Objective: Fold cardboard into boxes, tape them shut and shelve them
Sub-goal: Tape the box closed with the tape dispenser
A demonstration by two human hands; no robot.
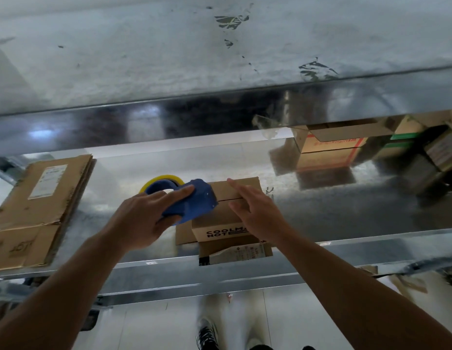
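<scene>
Fingers [178, 195] of left hand [144, 218] wrapped round the blue tape dispenser [197, 203], its nose at the left edge of the box [215, 223]. Right hand [255, 213] flat, fingers straight, pressing the top flaps. Box sits near the front edge of the metal shelf [346, 223]. Seam [227, 199] looks untaped. I'd worry that if the right hand's pressure is light, the dispenser pull skews the tape or drags the box.

Shiny metal shelf [346, 213], flattened cardboard stack [40, 205] at left, small brown box [230, 215] near front edge, boxes [328, 152] far right
</scene>
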